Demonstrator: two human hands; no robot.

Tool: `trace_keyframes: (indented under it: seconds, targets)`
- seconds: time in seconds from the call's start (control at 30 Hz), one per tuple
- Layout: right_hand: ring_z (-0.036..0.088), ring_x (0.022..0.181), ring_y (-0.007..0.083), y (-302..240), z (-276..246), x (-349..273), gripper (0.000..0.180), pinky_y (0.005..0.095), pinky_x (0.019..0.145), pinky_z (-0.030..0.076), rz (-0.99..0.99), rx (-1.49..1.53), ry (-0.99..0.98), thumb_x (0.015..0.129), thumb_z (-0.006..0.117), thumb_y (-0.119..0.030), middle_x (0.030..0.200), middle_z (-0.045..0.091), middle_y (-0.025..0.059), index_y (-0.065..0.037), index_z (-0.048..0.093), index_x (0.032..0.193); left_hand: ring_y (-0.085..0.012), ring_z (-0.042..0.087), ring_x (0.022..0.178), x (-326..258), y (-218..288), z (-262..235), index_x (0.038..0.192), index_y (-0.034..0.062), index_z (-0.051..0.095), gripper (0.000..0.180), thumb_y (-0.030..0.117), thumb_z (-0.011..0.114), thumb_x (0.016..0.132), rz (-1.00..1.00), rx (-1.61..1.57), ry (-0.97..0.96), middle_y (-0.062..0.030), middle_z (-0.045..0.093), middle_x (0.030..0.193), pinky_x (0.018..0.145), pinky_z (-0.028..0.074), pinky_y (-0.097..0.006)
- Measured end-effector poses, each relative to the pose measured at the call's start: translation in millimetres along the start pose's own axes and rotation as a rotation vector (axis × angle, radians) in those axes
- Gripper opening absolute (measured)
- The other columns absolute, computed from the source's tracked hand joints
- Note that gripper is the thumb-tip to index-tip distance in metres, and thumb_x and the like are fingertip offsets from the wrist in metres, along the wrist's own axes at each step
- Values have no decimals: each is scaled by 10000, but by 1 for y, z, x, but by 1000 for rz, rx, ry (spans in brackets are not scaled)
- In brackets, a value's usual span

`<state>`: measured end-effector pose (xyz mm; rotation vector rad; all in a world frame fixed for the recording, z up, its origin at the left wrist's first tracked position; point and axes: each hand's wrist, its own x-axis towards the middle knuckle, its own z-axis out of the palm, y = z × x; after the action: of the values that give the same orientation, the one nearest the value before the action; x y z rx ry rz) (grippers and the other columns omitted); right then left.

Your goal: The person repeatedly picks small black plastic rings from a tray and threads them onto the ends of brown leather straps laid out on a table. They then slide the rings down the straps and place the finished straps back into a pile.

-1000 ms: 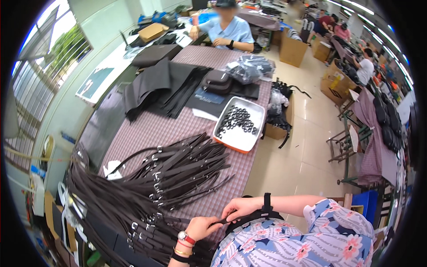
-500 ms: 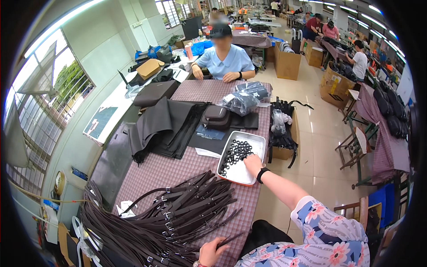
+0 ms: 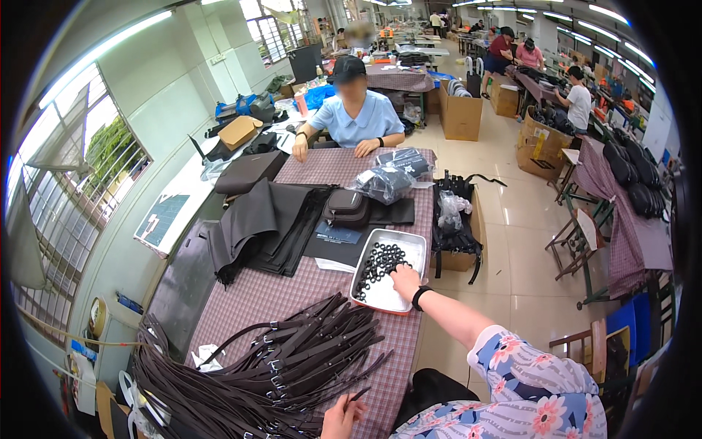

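Right hand at the ring tray; left hand retains the strap.
Left hand (image 3: 342, 418), at the near table edge: narrow grip, thumb and fingers closed on the end of one strap (image 3: 359, 394). The strap pile (image 3: 292, 358) lies just beside it on the cloth (image 3: 398, 344). Right hand (image 3: 404, 282): one second ago it was at the strap with the left; it is now inside the tray (image 3: 416, 252), fingertips touching the black rings (image 3: 384, 257). Whether a ring is pinched cannot be told; the fingertips are hidden among the rings. Judged from this shift, work has passed from handling the strap to picking at the tray, with the strap kept ready. Beyond the tray stands a small case (image 3: 346, 208); a co-worker (image 3: 356, 121) sits at the far end.
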<state>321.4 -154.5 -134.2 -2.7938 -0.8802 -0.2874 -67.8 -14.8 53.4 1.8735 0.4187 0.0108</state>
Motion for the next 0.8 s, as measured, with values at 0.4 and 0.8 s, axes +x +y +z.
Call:
trace_keyframes:
  seconds: [0.4, 0.8]
  targets:
    - [585, 938, 69, -125, -144, -110, 268, 232, 853, 487, -49, 1729, -595, 889, 637, 4, 1048, 636, 13, -3, 603, 1155, -70, 543, 522, -5, -37, -21, 998, 6, 596, 262, 231, 463, 1018, -220, -562, 78, -30, 621, 676, 489, 405, -204]
    - [656, 973, 180, -188, -183, -144, 241, 292, 820, 549, -510, 1464, -559, 813, 718, -6, 1084, 673, 95, -26, 686, 1051, -41, 460, 466, -40, -28, -38, 910, 21, 665, 262, 239, 538, 982, -242, -445, -2, 27, 556, 585, 440, 350, -194]
